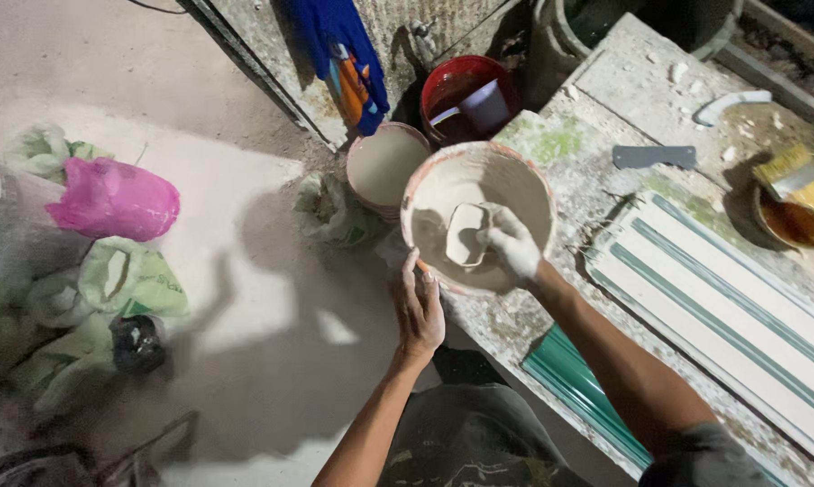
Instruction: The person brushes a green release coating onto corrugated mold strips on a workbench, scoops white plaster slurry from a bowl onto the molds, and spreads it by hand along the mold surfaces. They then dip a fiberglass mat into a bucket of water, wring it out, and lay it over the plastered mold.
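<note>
Dusty grey concrete floor (155, 54) is filling the left half of the frame, while a rough, plaster-crusted workbench (596, 171) is running diagonally down the right side. At the centre of the frame, a round plaster-coated bowl (524, 180) is sitting at the bench's edge, holding pale wet plaster.

The right hand (512, 243), caked white, is reaching into the bowl from the lower right; its fingers are curling together around a small scoop (466, 234) that is resting in the plaster. The left hand (419, 311) is pressing against the bowl's near rim just below centre, fingers lying close together and pointing up, with the thumb set against the outside wall.

Just beyond the bowl, toward the upper centre, a second pale bowl (382, 165) is standing on the floor, and a red bucket (466, 97) is standing behind it. A blue cloth (339, 45) is hanging at the top centre.

On the bench, at the right of the frame, a long white moulding with green stripes (722, 311) is lying diagonally, and a dish of brown liquid (790, 221) with a yellow-bristled brush (799, 180) is sitting at the far right edge. A grey flat blade (655, 156) is lying in the upper right.

At the left edge, a pink plastic bag (114, 198) and pale green sacks (128, 280) are piling up on the floor.
</note>
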